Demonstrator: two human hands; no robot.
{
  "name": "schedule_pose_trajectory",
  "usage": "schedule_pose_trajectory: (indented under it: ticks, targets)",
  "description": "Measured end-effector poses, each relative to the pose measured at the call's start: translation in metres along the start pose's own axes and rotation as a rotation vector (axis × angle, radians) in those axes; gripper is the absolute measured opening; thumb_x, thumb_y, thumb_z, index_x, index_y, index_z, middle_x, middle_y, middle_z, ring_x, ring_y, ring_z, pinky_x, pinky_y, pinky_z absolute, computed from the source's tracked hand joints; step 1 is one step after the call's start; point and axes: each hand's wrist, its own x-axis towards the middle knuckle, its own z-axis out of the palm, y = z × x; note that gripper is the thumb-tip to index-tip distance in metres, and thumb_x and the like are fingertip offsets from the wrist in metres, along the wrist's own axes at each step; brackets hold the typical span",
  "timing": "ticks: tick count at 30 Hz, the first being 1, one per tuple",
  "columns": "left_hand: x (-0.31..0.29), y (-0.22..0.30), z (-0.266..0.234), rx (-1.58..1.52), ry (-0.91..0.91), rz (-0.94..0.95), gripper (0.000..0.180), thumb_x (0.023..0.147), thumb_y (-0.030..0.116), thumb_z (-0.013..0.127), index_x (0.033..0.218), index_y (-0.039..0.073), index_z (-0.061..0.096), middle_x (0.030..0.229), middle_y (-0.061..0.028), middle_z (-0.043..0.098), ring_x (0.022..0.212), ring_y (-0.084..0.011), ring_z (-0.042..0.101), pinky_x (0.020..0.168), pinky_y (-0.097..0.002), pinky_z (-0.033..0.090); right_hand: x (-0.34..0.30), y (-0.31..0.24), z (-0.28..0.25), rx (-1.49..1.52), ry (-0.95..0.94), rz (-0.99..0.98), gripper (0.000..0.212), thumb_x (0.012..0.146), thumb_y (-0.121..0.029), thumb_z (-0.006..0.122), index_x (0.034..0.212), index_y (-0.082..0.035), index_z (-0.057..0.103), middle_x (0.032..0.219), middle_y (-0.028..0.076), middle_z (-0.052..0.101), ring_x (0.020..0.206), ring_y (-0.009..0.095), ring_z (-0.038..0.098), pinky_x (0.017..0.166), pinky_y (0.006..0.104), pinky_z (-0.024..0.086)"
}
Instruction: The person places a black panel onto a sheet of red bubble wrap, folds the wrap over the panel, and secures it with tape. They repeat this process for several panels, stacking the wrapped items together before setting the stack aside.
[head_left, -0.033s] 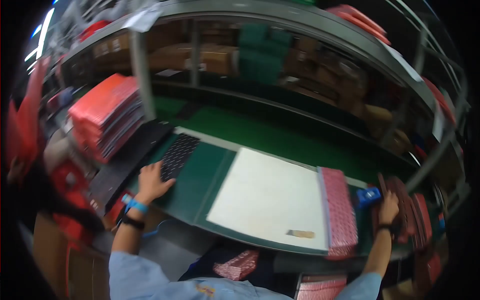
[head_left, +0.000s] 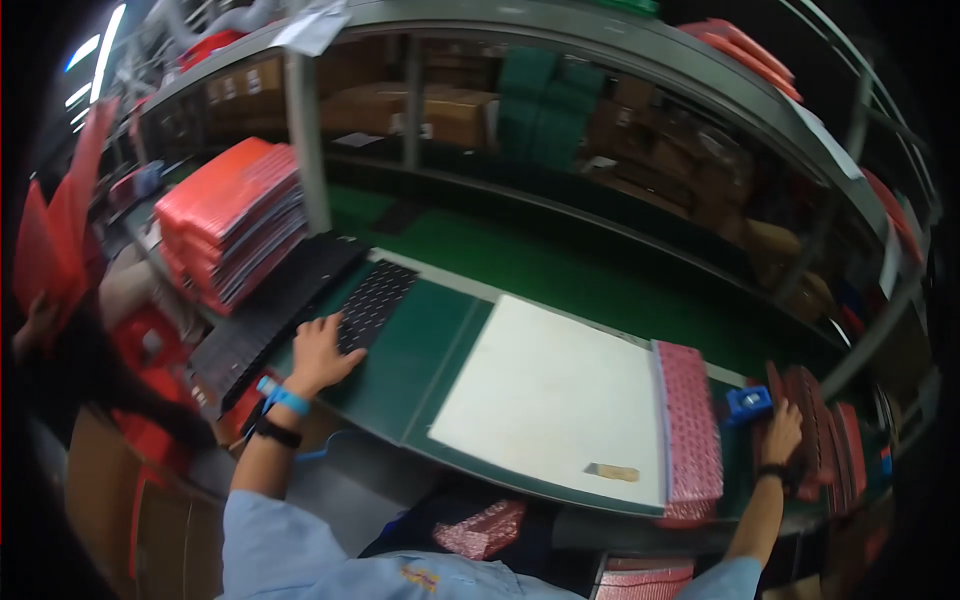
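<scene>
My left hand [head_left: 323, 357] is spread open at the near left edge of a flat black panel [head_left: 383, 290] with rows of short white marks. Its fingertips reach the panel; whether they press on it I cannot tell. On the right, my right hand [head_left: 785, 435] reaches into several upright dark-red pouches [head_left: 812, 430]. Blur and the pouches hide how its fingers are bent. A blue tape dispenser [head_left: 748, 403] sits just left of it. Between my hands lie a large white sheet [head_left: 550, 390], a wooden-handled scraper [head_left: 612, 471] and a stack of pink bubble pouches [head_left: 690, 425].
Beyond my left hand, a long black tray [head_left: 270, 325] runs beside a tall stack of red packages [head_left: 235, 215]. A metal frame [head_left: 309, 140] rises behind the green table [head_left: 425, 345]. Far left, another person's hand [head_left: 38, 315] holds a red sheet; cardboard boxes [head_left: 180, 525] stand below.
The whole view has shifted slightly, so things appear a little farther right. Both my hands stay in nearly the same places relative to the panel and the pouches.
</scene>
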Motion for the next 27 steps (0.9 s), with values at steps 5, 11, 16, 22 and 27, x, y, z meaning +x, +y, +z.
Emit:
schedule_pose_trajectory:
  ticks: [5, 11, 16, 22, 27]
  targets:
    - [-0.005, -0.022, -0.004, 0.002, -0.045, -0.089, 0.073, 0.071, 0.041, 0.078, 0.131, 0.009, 0.053, 0.120, -0.0199, 0.059, 0.109, -0.0399, 0.052, 0.094, -0.0492, 0.044, 0.012, -0.009, -0.014, 0.366, -0.435, 0.223, 0.043, 0.087, -0.022, 0.070, 0.125, -0.008, 0.058, 0.124, 0.017, 0.058, 0.110, 0.037, 0.059, 0.086, 0.0413, 0.052]
    - [0.008, -0.051, 0.000, 0.170, -0.050, -0.010, 0.077, 0.075, 0.048, 0.077, 0.135, 0.007, 0.050, 0.134, -0.0257, 0.051, 0.123, -0.0447, 0.047, 0.104, -0.0498, 0.039, 0.015, -0.065, -0.217, 1.642, -0.419, 0.027, 0.044, 0.084, -0.023, 0.075, 0.119, -0.001, 0.061, 0.109, 0.007, 0.065, 0.099, 0.022, 0.064, 0.086, 0.0337, 0.050]
    - [-0.020, 0.049, -0.061, -0.129, 0.033, 0.229, 0.061, 0.083, 0.030, 0.074, 0.135, 0.004, 0.052, 0.141, -0.0279, 0.046, 0.129, -0.0424, 0.045, 0.107, -0.0482, 0.038, -0.089, -0.160, -0.318, 1.581, -1.573, -0.904, 0.058, 0.079, -0.031, 0.079, 0.128, -0.006, 0.061, 0.107, 0.013, 0.070, 0.099, 0.026, 0.069, 0.092, 0.0386, 0.051]
    - [-0.090, 0.107, -0.092, -0.709, -0.494, 0.521, 0.048, 0.086, 0.014, 0.070, 0.130, 0.003, 0.056, 0.128, -0.0193, 0.061, 0.119, -0.0330, 0.060, 0.101, -0.0395, 0.045, -0.252, -0.278, -0.311, 1.289, -0.996, -0.555, 0.026, 0.083, -0.025, 0.072, 0.102, -0.009, 0.067, 0.101, 0.011, 0.067, 0.085, 0.030, 0.066, 0.077, 0.0409, 0.050]
    - [-0.133, 0.117, -0.041, -0.894, -1.019, 0.421, 0.059, 0.086, 0.018, 0.073, 0.137, -0.002, 0.050, 0.127, -0.0179, 0.063, 0.120, -0.0264, 0.060, 0.102, -0.0380, 0.047, -0.275, -0.302, -0.332, 1.487, -0.519, -0.470, 0.018, 0.086, -0.021, 0.069, 0.095, -0.005, 0.067, 0.088, 0.010, 0.066, 0.078, 0.031, 0.065, 0.069, 0.0390, 0.050]
